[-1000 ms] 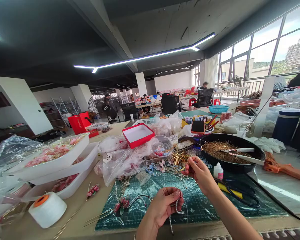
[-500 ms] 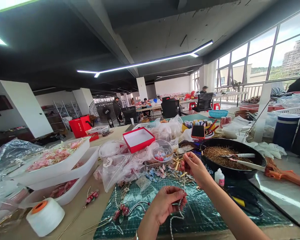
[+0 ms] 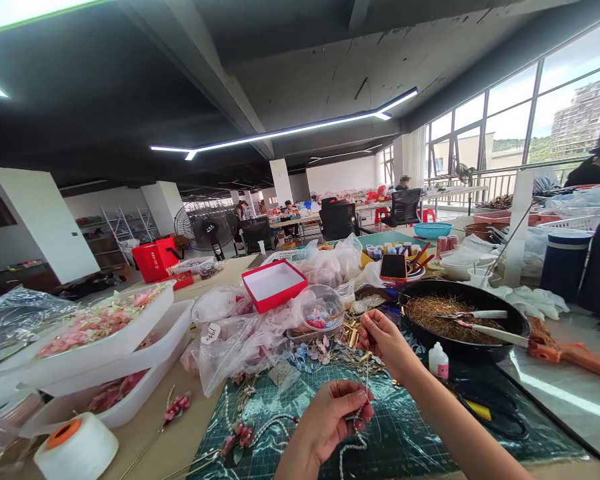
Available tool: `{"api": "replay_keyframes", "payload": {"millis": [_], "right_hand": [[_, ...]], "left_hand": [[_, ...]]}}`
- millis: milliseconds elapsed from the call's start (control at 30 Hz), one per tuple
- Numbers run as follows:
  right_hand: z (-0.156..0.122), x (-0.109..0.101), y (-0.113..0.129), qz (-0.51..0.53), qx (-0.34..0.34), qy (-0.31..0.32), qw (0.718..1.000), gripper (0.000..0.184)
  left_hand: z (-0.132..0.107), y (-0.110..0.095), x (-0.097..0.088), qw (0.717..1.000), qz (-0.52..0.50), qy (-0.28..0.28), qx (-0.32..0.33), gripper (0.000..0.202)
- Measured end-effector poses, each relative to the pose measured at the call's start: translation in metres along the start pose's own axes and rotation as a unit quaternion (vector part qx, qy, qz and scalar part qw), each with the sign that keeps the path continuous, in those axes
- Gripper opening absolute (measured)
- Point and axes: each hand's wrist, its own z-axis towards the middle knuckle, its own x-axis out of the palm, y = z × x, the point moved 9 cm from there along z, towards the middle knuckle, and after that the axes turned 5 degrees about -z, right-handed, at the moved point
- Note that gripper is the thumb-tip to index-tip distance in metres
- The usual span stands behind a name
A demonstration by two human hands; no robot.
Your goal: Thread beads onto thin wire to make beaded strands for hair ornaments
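Note:
My left hand (image 3: 331, 417) is closed in a pinch on a string of white beads (image 3: 353, 445) that hangs over the green cutting mat (image 3: 420, 427). My right hand (image 3: 385, 339) is raised above and beyond it, fingers pinched on a fine thread or wire that runs down toward the left hand. A beaded strand with small pink flowers (image 3: 240, 435) lies on the mat to the left.
White trays of pink flowers (image 3: 105, 333) and a white thread spool (image 3: 75, 450) sit at the left. A red box (image 3: 274, 285), plastic bags and a clear bowl (image 3: 321, 310) are ahead. A black pan (image 3: 463, 317), a glue bottle (image 3: 437, 360) and scissors (image 3: 485, 393) lie right. People work at far tables.
My right hand has drawn up and slightly left, pulling the thread taut. My left hand stays pinched on the beads. The view has tilted a little.

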Motion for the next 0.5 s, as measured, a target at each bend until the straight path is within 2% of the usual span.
{"api": "replay_keyframes", "payload": {"millis": [133, 300, 500], "right_hand": [[0.000, 0.002, 0.003, -0.005, -0.009, 0.004, 1.000, 0.019], [-0.003, 0.001, 0.010, -0.035, -0.029, 0.003, 0.999, 0.020], [-0.030, -0.001, 0.015, -0.125, -0.073, -0.023, 0.989, 0.017]], "left_hand": [[0.001, 0.003, -0.001, 1.000, -0.017, -0.012, -0.010, 0.013], [0.003, -0.001, -0.007, 0.995, -0.085, -0.047, 0.035, 0.010], [0.004, -0.002, -0.014, 0.976, -0.192, -0.081, 0.064, 0.006]]}}
